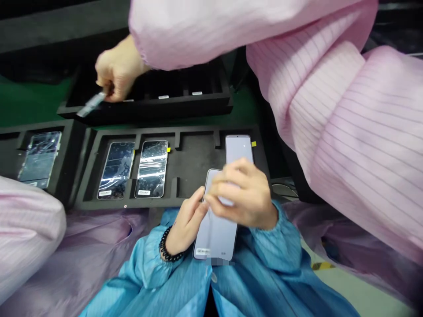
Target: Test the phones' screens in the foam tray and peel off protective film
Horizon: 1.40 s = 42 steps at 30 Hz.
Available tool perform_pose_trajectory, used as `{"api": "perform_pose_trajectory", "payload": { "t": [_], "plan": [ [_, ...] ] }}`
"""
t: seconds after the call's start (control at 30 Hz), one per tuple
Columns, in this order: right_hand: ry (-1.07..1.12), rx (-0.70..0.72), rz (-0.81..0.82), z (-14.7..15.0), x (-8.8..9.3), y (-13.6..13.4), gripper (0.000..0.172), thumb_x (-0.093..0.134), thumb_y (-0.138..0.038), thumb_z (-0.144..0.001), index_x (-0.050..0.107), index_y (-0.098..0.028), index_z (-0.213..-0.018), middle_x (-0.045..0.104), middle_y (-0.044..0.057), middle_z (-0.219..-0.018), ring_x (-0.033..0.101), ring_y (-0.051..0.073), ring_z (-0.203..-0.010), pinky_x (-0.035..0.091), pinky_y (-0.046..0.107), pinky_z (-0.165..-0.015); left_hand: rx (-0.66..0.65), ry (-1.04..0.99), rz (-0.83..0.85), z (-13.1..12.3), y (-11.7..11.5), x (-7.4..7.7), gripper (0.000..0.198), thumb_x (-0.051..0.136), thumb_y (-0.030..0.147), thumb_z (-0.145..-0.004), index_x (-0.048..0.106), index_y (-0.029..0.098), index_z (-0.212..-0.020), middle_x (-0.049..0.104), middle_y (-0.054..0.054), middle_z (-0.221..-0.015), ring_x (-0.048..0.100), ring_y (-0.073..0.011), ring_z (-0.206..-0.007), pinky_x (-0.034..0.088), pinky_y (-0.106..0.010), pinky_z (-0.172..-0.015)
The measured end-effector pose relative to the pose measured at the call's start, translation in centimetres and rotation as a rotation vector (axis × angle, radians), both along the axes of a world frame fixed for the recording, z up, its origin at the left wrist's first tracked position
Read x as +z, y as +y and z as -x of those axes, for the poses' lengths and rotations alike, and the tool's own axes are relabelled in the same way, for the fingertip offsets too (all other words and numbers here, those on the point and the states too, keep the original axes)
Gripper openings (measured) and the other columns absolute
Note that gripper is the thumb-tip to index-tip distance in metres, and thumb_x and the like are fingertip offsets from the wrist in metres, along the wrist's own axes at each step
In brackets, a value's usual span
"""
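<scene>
— Head view: where does the phone (216,233) lie?
— Upright between both hands, long axis running away from the body, just before the tray (194,163). Left hand (185,224) fingers clasp its left edge; right hand (246,198) fingers pinch its top.

Both arms wear shiny blue anti-static sleeves (277,259) with gathered elastic cuffs, and a black beaded bracelet (166,248) circles the left wrist.
</scene>
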State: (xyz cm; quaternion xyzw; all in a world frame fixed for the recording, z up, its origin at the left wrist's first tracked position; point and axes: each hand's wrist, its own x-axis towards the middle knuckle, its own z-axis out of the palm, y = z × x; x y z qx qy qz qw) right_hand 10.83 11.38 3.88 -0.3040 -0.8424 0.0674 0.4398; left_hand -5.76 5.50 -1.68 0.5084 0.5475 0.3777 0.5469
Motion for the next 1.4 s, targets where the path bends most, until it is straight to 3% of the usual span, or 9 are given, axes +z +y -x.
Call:
{"api": "perform_pose_trajectory", "payload": {
  "t": [0.07, 0.13, 0.27, 0.4, 0.6, 0.87, 1.23, 1.4],
  "plan": [
    [0.052, -0.092, 0.095, 0.0, -0.1, 1.1, 0.020, 0.068, -0.017, -0.090, 0.064, -0.022, -0.071, 0.076, 0.001, -0.093, 0.061, 0.020, -0.095, 0.050, 0.036, -0.087, -0.121, -0.075, 0.048, -0.5, 0.5, 0.2, 0.045, 0.052, 0.052, -0.093, 0.071, 0.016, -0.114, 0.075, -0.007, -0.099, 0.065, -0.0213, -0.082, 0.052, -0.031, -0.080],
    [0.139, -0.125, 0.242, -0.1, -0.4, 1.7, 0.021, 0.068, -0.018, -0.091, 0.064, -0.021, -0.071, 0.077, 0.002, -0.101, 0.062, 0.021, -0.104, 0.048, 0.040, -0.097, -0.139, -0.164, 0.119, -0.6, 0.8, 0.6, 0.043, 0.055, 0.049, -0.091, 0.071, 0.016, -0.115, 0.074, -0.006, -0.100, 0.063, -0.0202, -0.082, 0.051, -0.029, -0.077],
    [0.366, -0.062, 0.528, -0.2, -1.0, 1.7, 0.021, 0.068, -0.023, -0.092, 0.067, -0.020, -0.072, 0.074, 0.000, -0.082, 0.068, 0.017, -0.084, 0.054, 0.035, -0.087, -0.075, -0.304, 0.269, -0.1, 0.8, 1.3, 0.049, 0.061, 0.051, -0.086, 0.069, 0.016, -0.120, 0.072, -0.005, -0.093, 0.055, -0.0151, -0.068, 0.044, -0.024, -0.058],
    [0.429, 0.005, 0.660, -0.2, -1.4, 1.4, 0.027, 0.054, -0.029, -0.101, 0.073, -0.020, -0.086, 0.074, 0.003, -0.092, 0.070, 0.018, -0.092, 0.057, 0.034, -0.086, -0.023, -0.324, 0.319, 0.4, 0.5, 1.7, 0.051, 0.064, 0.054, -0.081, 0.070, 0.018, -0.117, 0.063, -0.001, -0.071, 0.045, -0.0120, -0.053, 0.033, -0.022, -0.044],
    [0.322, -0.005, 0.668, 0.2, -1.3, 1.9, 0.033, 0.044, -0.032, -0.105, 0.075, -0.022, -0.097, 0.074, 0.007, -0.103, 0.069, 0.022, -0.104, 0.057, 0.037, -0.094, 0.021, -0.357, 0.324, 0.2, 0.9, 2.7, 0.053, 0.064, 0.055, -0.081, 0.070, 0.019, -0.120, 0.046, 0.004, -0.052, 0.033, -0.0091, -0.040, 0.027, -0.023, -0.039],
    [0.195, -0.072, 0.617, 0.7, -1.6, 1.5, 0.026, 0.050, -0.030, -0.104, 0.074, -0.024, -0.104, 0.074, 0.006, -0.105, 0.069, 0.021, -0.101, 0.057, 0.035, -0.089, 0.021, -0.400, 0.328, 0.4, 0.2, 2.9, 0.054, 0.065, 0.055, -0.081, 0.070, 0.020, -0.122, 0.046, 0.004, -0.051, 0.031, -0.0084, -0.037, 0.023, -0.023, -0.037],
    [0.258, -0.082, 0.699, 1.1, -2.1, 1.7, 0.031, 0.045, -0.033, -0.105, 0.074, -0.024, -0.099, 0.074, 0.006, -0.102, 0.069, 0.021, -0.099, 0.059, 0.038, -0.089, 0.040, -0.377, 0.299, 0.3, 0.2, 3.0, 0.061, 0.067, 0.054, -0.080, 0.064, 0.020, -0.131, 0.054, 0.002, -0.059, 0.042, -0.0114, -0.042, 0.033, -0.025, -0.041],
    [0.285, -0.067, 0.661, 0.8, -2.5, 1.5, 0.027, 0.046, -0.025, -0.102, 0.072, -0.023, -0.096, 0.073, 0.005, -0.102, 0.068, 0.022, -0.101, 0.058, 0.041, -0.092, 0.021, -0.374, 0.293, 0.3, 0.4, 2.8, 0.052, 0.064, 0.052, -0.082, 0.068, 0.019, -0.123, 0.056, 0.002, -0.060, 0.043, -0.0104, -0.042, 0.033, -0.023, -0.039]
  ]
}}
